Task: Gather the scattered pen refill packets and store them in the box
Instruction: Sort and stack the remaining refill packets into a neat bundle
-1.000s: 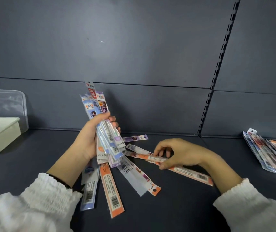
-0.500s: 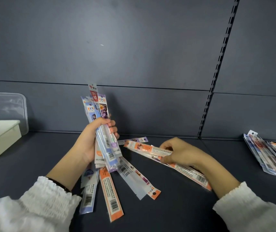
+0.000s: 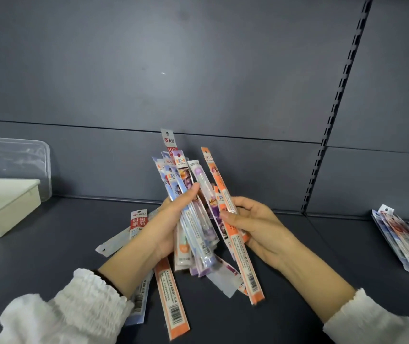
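Two hands meet over the middle of the dark shelf point(image 3: 61, 256). The left hand point(image 3: 163, 229) grips a bundle of refill packets point(image 3: 182, 180) round its middle, fingers and thumb curled about it. The bundle stands nearly upright, with its hang-tab ends fanned toward the back panel point(image 3: 223, 70) and its barcode ends hanging toward the shelf's front edge. The packets are slim clear sleeves with printed headers in blue, purple, red and white (the print is too small to read).

Just beside the bundle, the right hand point(image 3: 258, 232) pinches an orange packet point(image 3: 246, 266) between thumb and fingers near its middle. Its long axis is tilted: the top leans up and left against the bundle, and the barcode end points down and right. Another packet seems to sit under the same thumb, though I cannot tell for sure.

Loose packets lie flat on the shelf beneath the hands. A red-labelled packet point(image 3: 137, 220) points at the back edge, left of the left hand. An orange-edged packet point(image 3: 172, 304) runs toward the front edge, below the left wrist. A separate pile of packets point(image 3: 402, 244) lies well apart, near the shelf's right edge. The white box point(image 3: 7, 207) stands at the left edge, with a clear plastic piece point(image 3: 12, 160) upright behind it.
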{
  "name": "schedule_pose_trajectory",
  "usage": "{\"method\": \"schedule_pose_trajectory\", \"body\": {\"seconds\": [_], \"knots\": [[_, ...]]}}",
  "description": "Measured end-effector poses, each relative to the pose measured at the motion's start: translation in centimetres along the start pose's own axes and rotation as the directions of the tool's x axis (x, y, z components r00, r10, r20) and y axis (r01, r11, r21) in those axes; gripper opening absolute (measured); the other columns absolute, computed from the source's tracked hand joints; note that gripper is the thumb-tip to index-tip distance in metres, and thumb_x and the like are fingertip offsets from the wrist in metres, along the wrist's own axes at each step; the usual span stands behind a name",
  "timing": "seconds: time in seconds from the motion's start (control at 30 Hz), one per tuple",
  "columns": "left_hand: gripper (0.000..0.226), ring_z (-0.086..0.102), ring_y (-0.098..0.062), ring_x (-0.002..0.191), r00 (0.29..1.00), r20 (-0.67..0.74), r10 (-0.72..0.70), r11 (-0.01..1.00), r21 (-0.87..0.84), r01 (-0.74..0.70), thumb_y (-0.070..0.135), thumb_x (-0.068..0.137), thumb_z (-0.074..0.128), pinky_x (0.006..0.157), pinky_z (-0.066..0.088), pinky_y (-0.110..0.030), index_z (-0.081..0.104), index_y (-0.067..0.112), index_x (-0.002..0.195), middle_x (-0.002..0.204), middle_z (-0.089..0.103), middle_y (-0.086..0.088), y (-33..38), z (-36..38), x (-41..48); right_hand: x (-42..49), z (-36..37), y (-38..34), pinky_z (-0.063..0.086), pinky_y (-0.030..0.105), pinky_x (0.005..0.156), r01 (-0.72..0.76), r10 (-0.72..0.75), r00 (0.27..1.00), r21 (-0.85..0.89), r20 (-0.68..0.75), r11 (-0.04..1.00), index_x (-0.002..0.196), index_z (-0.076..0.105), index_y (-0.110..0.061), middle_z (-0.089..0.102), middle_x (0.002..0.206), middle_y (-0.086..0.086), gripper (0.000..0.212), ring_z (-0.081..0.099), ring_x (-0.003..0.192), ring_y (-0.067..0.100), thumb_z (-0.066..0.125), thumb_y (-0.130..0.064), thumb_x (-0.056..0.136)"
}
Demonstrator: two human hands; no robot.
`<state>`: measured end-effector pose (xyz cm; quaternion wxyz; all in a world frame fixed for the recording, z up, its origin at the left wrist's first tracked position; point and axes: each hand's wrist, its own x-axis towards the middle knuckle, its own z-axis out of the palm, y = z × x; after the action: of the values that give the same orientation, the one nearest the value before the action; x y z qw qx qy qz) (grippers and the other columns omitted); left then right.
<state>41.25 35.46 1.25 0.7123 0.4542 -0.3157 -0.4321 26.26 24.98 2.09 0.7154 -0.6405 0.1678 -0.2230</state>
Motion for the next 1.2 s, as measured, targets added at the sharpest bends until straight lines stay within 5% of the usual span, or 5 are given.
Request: {"method": "schedule_pose_trajectory", "body": {"seconds": [0.4,0.63,0.8,0.93,1.2], "knots": [[0.046,0.065,-0.023,0.113,0.991,0.114,0.070,0.993,-0.106,-0.058,0.027,0.084,0.057,0.089,0.056,-0.040,0.055,0.012,0.127,0.121,0.069,-0.008,0.1,1.6,-0.8,-0.2,1.2,0.0,0.057,0.035,0.065,-0.015,0.015,1.000,-0.190,-0.006,0.982,0.105,0.062,-0.003,0.074,0.089,0.009,0.031,0.071,0.075,0.022,0.075,-0.008,0.078],[0.025,0.071,-0.017,0.072,0.998,-0.012,0.057,0.991,-0.125,-0.058,0.022,0.076,0.071,0.065,0.058,-0.033,0.059,0.009,0.094,0.080,0.070,-0.005,-0.3,0.6,0.0,-0.4,1.6,-0.4,0.054,0.036,0.071,-0.003,0.010,1.000,-0.240,0.029,0.971,0.108,0.061,-0.012,0.074,0.090,0.010,0.038,0.070,0.079,0.021,0.079,-0.010,0.074],[0.014,0.066,-0.020,0.074,0.993,-0.088,0.077,0.970,-0.222,-0.095,0.022,0.086,0.063,0.077,0.058,-0.036,0.057,0.012,0.080,0.077,0.061,-0.006,0.3,-0.3,1.0,-1.1,1.8,-0.8,0.055,0.029,0.084,0.034,-0.023,0.999,-0.253,0.049,0.967,0.115,0.057,-0.021,0.072,0.106,0.002,0.052,0.070,0.096,0.015,0.082,-0.012,0.070],[0.024,0.065,-0.021,0.086,0.986,-0.155,0.067,0.924,-0.363,-0.120,0.025,0.089,0.059,0.097,0.047,-0.040,0.056,0.016,0.068,0.072,0.059,-0.002,1.7,-1.4,1.0,-1.4,1.6,-0.6,0.056,0.024,0.072,0.011,-0.030,0.999,-0.450,-0.036,0.893,0.109,0.060,-0.024,0.066,0.107,-0.006,0.045,0.066,0.091,0.010,0.084,-0.022,0.069],[0.023,0.065,-0.014,0.073,0.967,-0.245,0.063,0.877,-0.449,-0.171,0.029,0.087,0.064,0.082,0.054,-0.032,0.060,0.019,0.066,0.070,0.064,0.002,2.7,-2.4,0.3,-1.2,-1.0,-1.7,0.040,0.017,0.047,-0.187,0.303,0.929,-0.435,0.214,0.881,0.080,0.069,-0.014,0.067,0.065,0.000,0.010,0.055,0.051,0.007,0.078,-0.012,0.075]]}}
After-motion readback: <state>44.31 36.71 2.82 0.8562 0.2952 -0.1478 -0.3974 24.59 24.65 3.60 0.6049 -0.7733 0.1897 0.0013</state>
